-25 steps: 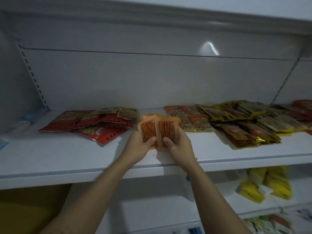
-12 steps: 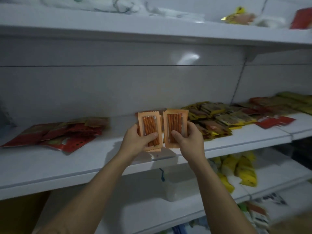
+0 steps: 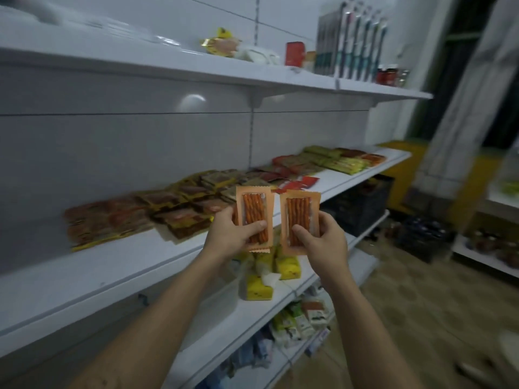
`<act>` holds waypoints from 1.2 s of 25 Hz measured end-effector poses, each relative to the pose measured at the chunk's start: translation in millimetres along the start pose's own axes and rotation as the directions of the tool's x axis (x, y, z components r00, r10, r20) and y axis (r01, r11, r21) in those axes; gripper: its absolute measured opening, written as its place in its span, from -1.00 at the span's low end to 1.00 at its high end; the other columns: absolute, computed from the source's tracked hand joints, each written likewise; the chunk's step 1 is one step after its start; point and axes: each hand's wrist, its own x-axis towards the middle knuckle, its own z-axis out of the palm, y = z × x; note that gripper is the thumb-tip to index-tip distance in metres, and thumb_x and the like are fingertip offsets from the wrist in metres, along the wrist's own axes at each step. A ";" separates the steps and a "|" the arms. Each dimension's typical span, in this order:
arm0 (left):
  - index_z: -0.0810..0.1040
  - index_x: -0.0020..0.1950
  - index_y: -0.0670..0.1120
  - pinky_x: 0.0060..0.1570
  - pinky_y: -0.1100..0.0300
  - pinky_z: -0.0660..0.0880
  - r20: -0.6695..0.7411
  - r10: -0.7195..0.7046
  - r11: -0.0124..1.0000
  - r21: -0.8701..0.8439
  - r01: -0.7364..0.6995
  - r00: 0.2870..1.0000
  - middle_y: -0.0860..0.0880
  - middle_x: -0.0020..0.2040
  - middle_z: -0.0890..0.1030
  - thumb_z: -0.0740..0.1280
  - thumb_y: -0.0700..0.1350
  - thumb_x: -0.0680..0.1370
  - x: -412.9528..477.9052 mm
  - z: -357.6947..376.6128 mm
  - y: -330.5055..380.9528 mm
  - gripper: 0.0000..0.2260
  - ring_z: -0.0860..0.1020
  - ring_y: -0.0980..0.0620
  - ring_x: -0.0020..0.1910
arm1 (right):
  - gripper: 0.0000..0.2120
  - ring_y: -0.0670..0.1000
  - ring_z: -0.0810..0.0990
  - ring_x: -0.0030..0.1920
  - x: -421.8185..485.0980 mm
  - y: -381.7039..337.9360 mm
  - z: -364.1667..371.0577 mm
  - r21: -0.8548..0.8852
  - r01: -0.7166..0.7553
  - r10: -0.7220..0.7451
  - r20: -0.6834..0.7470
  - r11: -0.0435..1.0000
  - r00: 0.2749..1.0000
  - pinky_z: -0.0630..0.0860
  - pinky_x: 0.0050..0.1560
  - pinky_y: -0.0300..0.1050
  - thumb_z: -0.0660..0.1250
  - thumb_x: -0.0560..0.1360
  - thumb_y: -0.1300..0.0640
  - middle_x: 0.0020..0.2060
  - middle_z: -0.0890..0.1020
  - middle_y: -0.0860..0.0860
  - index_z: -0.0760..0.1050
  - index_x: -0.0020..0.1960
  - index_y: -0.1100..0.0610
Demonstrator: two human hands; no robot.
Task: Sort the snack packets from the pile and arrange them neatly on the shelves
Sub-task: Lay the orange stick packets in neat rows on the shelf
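Both hands are clamping down on snacks right now: left hand [image 3: 233, 234] is pinching one orange stick-snack packet [image 3: 254, 211] with the thumb [image 3: 257, 226] pressing across its front and the fingers curling behind, and right hand [image 3: 323, 242] is doing the same with a second orange packet [image 3: 299, 219], both packets hovering in the air just in front of the middle shelf [image 3: 112, 276], not lying on it. Going big to small: that shelf is carrying the mixed pile [image 3: 179, 211] of red, brown and yellow packets spreading toward the far end, and I'm guessing these two are heading somewhere along there. The packets are looking feather-light, thin crinkly film, floppy at the sealed edges and probably a bit slick, so a thumb-and-fingers pinch on the lower half, like what's happening now, is seeming like plenty; no squeezing needed. Each one is standing with its long axis roughly upright, clear window facing back at the camera, tops leaning slightly away from each other. Something is peeking out under the left one's bottom edge, maybe another packet tucked behind, can't really tell. Smallest bit: the sticks [image 3: 250, 206] inside are running lengthwise along each packet, and they're looking thin enough to be snapping if the pack is getting bent across the middle, so I'm thinking keep it flat.
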 end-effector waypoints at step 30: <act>0.63 0.03 -0.12 -0.16 0.20 0.63 0.530 -0.079 0.990 -0.060 0.130 0.845 -0.03 -0.11 0.72 0.51 -0.16 0.46 292.6 426.1 -82.3 -0.82 0.70 0.07 -0.15 | -0.65 -0.13 0.64 -0.03 308.1 193.0 -256.3 -0.086 -0.305 0.248 -0.398 0.949 0.883 0.62 0.01 -0.11 0.45 0.47 0.21 -0.01 0.64 -0.10 0.47 0.20 0.00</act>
